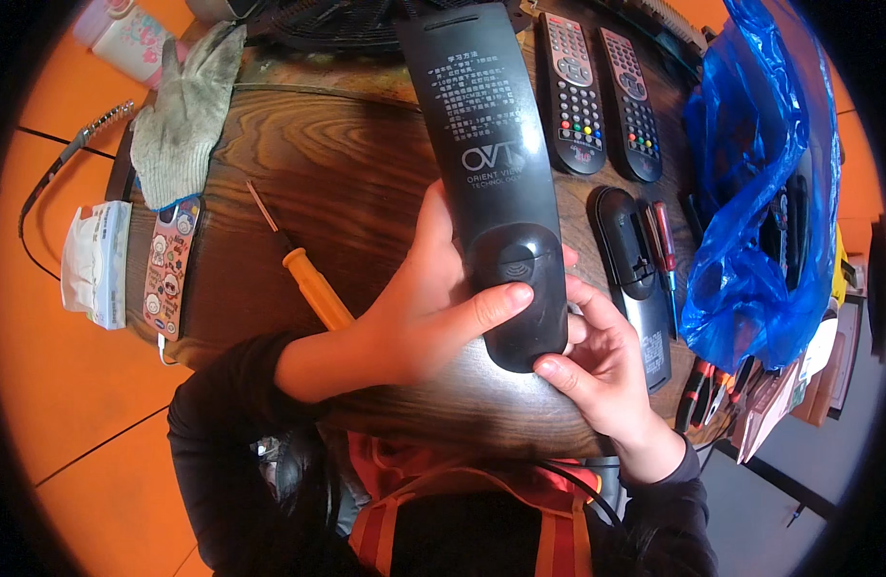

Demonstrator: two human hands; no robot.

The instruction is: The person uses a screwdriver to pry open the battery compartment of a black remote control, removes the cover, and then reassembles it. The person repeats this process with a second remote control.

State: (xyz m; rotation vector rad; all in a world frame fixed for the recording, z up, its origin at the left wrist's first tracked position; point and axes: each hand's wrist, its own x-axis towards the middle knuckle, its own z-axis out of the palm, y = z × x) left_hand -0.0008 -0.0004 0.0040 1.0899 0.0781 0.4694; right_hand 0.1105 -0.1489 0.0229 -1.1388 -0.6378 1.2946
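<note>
A long, curved, glossy black plastic remote control (496,197) is held up over the dark wood-grained counter (337,144), its printed back facing the viewer and its rounded battery end toward the person; the left grip (404,313) is clamped around its side, thumb laid across the raised oval battery cover (527,338); the right grip (606,361) is closed on the lower end, thumb tip at the rim near the cover's bottom edge.

As far as it shows, the cover sits in place, so nothing on this piece looks taken apart; whether it is being fitted, loosened or merely checked, I cannot tell; whether batteries lie inside is hidden.

Beside it, a second black remote with its back up (641,296) has a dark gap in its battery end, which suggests its cover is off and that piece unfinished; two slim black remotes with coloured buttons, the left (573,96) and the right (632,106), lie face up and look whole; the orange-handled screwdriver (318,288) lies unheld.
</note>
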